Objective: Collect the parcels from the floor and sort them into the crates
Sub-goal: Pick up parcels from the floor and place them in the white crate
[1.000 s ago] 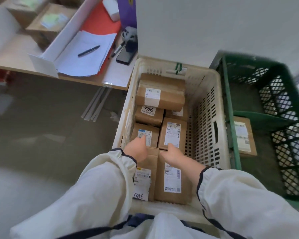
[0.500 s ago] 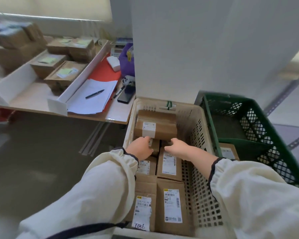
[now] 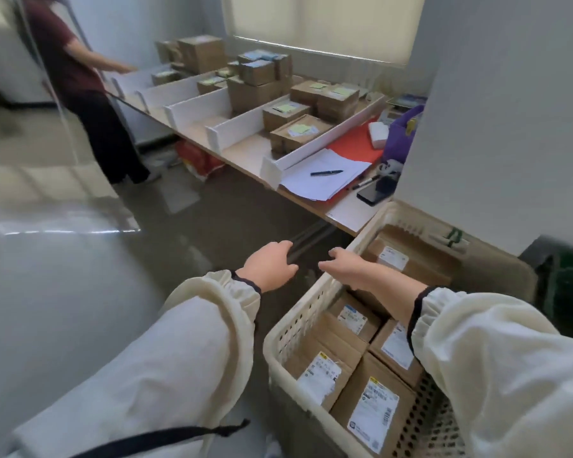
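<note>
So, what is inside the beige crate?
Brown cardboard parcels with white labels, packed close together. The right arm covers some, and anything beneath the top layer is hidden.

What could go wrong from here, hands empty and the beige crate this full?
1. The beige crate is packed, and one parcel lies atop others; more may stack unsteadily.
2. The right hand hangs by the crate's rim; the sleeve could snag.
3. Another person stands beside the table; turning for floor parcels risks a bump.
</note>
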The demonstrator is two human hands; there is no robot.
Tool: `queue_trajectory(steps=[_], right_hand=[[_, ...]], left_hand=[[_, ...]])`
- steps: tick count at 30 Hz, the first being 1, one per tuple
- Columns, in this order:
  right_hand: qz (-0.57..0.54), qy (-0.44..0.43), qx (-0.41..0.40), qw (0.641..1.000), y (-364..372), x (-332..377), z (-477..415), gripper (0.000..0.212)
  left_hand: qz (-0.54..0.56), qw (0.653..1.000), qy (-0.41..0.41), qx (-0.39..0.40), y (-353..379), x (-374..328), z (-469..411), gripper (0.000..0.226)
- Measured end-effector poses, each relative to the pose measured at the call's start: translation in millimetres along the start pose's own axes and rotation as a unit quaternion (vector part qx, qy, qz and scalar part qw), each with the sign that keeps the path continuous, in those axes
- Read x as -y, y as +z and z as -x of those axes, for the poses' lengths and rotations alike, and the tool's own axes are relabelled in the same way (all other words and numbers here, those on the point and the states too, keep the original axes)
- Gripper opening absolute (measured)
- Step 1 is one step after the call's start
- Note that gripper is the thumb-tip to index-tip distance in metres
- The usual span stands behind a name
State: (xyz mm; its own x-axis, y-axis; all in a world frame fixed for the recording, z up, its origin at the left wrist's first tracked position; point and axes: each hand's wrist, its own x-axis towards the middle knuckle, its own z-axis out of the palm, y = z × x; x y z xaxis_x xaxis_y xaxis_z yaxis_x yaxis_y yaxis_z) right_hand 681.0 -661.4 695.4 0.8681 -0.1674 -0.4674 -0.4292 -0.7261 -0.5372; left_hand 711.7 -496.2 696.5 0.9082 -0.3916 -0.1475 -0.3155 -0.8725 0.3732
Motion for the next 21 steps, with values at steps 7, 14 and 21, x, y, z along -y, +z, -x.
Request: queue_trajectory(steps=[7, 14, 21], right_hand=[[0.048, -0.127, 0.083, 0.987, 89, 107, 35, 0.054], [0.131, -0.252, 0.146, 0.948, 205, 217, 123, 0.012], [0.194, -0.349, 0.247, 0.883, 362, 322, 256, 0.049]], left_hand=[[0.024, 0.98, -0.188, -0.059, -36, 110, 114, 0.058], [0.059, 0.935, -0.328, -0.122, -56, 211, 270, 0.053], [0.046, 0.874, -0.457, -0.155, -70, 293, 484, 0.043]])
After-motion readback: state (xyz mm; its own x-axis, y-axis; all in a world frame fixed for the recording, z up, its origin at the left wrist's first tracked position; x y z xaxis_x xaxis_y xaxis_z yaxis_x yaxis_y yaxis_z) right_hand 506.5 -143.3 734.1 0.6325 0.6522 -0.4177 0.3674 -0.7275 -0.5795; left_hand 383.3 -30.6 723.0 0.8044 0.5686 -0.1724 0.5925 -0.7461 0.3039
